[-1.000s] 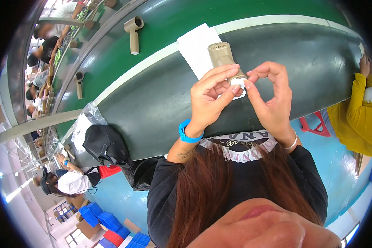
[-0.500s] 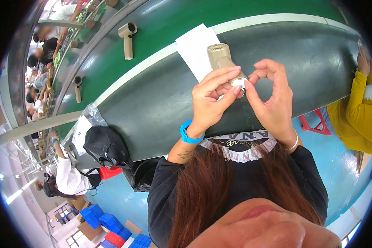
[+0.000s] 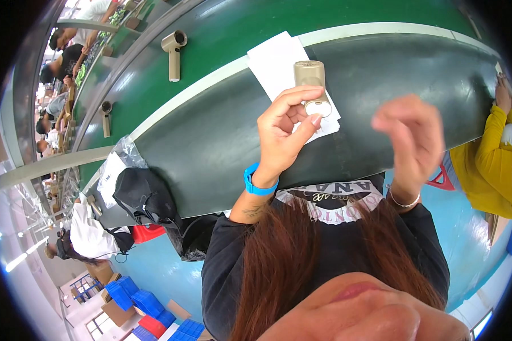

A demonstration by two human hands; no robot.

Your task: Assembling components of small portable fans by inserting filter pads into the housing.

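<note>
My left hand (image 3: 284, 125), a blue watch on its wrist, is closed round the handle of a gold handheld fan (image 3: 309, 73). The white end of the fan's handle faces me, with my thumb beside it. My right hand (image 3: 412, 139) is raised to the right, apart from the fan; motion blurs its bent fingers, and I see nothing in them. Below the fan, white paper sheets (image 3: 276, 59) lie on the dark worktop (image 3: 210, 136).
Two more handheld fans, one nearer (image 3: 174, 59) and one farther left (image 3: 106, 120), lie on the green belt (image 3: 227, 25). A black bag (image 3: 145, 196) stands at the worktop's left end. A person in yellow (image 3: 483, 165) works on the right; others line the far left.
My right hand has drawn away from the fan's white end toward the right. My left hand keeps hold of the fan, which now stands more upright in view.
</note>
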